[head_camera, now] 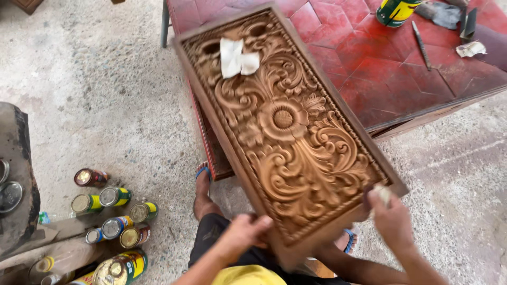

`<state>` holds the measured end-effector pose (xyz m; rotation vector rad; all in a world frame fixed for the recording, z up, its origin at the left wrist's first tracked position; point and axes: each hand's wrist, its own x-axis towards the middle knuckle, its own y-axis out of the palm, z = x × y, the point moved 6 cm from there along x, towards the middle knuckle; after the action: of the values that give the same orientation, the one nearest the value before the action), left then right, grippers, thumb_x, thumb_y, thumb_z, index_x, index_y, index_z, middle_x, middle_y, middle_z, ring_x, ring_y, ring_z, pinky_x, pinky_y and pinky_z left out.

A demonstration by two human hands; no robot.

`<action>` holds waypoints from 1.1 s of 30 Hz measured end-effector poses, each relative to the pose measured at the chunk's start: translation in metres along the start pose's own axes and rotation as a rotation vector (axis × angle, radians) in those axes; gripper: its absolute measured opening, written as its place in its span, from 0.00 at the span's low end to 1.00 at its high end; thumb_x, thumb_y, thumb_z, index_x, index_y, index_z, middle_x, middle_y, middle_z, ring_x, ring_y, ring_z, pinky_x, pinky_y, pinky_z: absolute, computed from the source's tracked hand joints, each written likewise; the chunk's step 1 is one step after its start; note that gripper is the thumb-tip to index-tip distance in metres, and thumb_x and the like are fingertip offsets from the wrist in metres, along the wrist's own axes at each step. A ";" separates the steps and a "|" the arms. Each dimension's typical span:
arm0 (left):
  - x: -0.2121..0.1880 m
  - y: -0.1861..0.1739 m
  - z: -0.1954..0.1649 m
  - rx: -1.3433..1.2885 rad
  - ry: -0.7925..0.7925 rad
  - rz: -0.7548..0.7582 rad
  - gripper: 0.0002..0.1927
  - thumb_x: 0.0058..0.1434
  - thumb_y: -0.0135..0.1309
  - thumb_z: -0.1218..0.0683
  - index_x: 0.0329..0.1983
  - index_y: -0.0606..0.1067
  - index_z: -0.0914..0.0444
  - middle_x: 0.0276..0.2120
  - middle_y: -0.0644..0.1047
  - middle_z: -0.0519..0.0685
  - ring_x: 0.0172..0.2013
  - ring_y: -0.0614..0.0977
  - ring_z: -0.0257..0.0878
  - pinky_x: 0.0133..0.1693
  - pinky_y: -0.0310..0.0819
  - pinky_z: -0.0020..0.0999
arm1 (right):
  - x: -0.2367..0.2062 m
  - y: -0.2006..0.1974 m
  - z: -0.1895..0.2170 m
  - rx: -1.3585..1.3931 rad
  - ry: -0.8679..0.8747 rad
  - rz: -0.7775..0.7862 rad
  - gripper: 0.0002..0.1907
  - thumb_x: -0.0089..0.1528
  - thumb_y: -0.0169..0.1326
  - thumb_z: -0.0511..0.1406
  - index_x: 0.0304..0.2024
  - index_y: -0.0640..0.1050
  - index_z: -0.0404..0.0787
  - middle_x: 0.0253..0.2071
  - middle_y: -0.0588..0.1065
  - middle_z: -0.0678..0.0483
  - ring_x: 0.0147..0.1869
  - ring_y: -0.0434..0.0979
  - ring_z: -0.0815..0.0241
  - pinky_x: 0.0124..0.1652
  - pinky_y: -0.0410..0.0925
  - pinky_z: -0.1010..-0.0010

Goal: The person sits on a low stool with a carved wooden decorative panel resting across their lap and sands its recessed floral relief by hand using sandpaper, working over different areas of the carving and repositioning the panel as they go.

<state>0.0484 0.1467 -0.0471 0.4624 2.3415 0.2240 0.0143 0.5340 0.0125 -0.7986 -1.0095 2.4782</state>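
Note:
A long carved wooden panel (288,124) with a flower and scrolling leaves leans from a red table toward me. My left hand (244,233) grips the panel's near bottom edge. At the near right corner my right hand (391,216) presses a small pale piece (383,194), perhaps sandpaper or cloth, against the frame. A folded white rag (236,57) lies on the carving near its far end.
The red table (412,68) holds a green and yellow can (395,11), a thin tool (421,44) and a crumpled scrap (470,49). Several cans (113,216) stand on the concrete floor at left beside a dark block (18,174). My feet in blue sandals (203,171) are below the panel.

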 end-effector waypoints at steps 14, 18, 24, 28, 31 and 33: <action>0.021 -0.195 -0.257 0.855 0.453 -1.137 0.34 0.68 0.57 0.41 0.70 0.65 0.64 0.71 0.62 0.64 0.71 0.60 0.59 0.67 0.52 0.55 | 0.014 -0.002 -0.025 0.883 0.104 -0.124 0.11 0.72 0.43 0.38 0.50 0.72 0.39 0.40 0.75 0.56 0.39 0.77 0.66 0.41 0.73 0.73; 0.055 -0.219 -0.258 0.204 0.287 -1.082 0.52 0.64 0.60 0.42 0.79 0.39 0.56 0.77 0.48 0.57 0.75 0.51 0.54 0.72 0.46 0.47 | 0.023 -0.007 -0.004 0.694 0.140 -0.136 0.12 0.73 0.45 0.38 0.49 0.73 0.34 0.39 0.74 0.52 0.37 0.74 0.63 0.39 0.72 0.68; 0.068 -0.241 -0.220 -0.131 0.650 -1.185 0.55 0.69 0.61 0.52 0.81 0.31 0.55 0.80 0.42 0.57 0.78 0.53 0.52 0.76 0.48 0.45 | 0.100 -0.021 0.049 0.502 0.117 -0.204 0.14 0.72 0.46 0.38 0.45 0.70 0.31 0.38 0.72 0.51 0.38 0.77 0.61 0.31 0.74 0.70; 0.066 -0.260 -0.168 -0.200 0.423 -1.306 0.53 0.73 0.56 0.50 0.80 0.27 0.53 0.80 0.29 0.56 0.77 0.45 0.52 0.73 0.43 0.47 | 0.176 -0.019 0.121 0.607 -0.105 -0.142 0.14 0.73 0.50 0.38 0.43 0.68 0.30 0.38 0.74 0.51 0.35 0.77 0.66 0.30 0.71 0.73; 0.055 -0.252 -0.140 -0.195 0.591 -1.360 0.55 0.75 0.57 0.53 0.81 0.25 0.59 0.80 0.32 0.61 0.79 0.52 0.49 0.77 0.53 0.40 | 0.194 -0.015 0.164 0.142 -0.244 -0.351 0.14 0.74 0.49 0.39 0.45 0.78 0.35 0.35 0.74 0.53 0.33 0.72 0.66 0.29 0.66 0.73; 0.045 -0.241 -0.118 -0.134 0.603 -1.407 0.54 0.77 0.57 0.54 0.83 0.27 0.62 0.83 0.41 0.61 0.81 0.59 0.49 0.80 0.54 0.40 | 0.188 0.008 0.188 0.277 -0.309 -0.312 0.14 0.73 0.51 0.41 0.45 0.78 0.36 0.35 0.75 0.55 0.32 0.71 0.67 0.28 0.66 0.75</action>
<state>-0.1274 -0.0604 -0.0598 -1.4828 2.5801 -0.1937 -0.2497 0.5249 0.0481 -0.1604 -0.7862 2.4307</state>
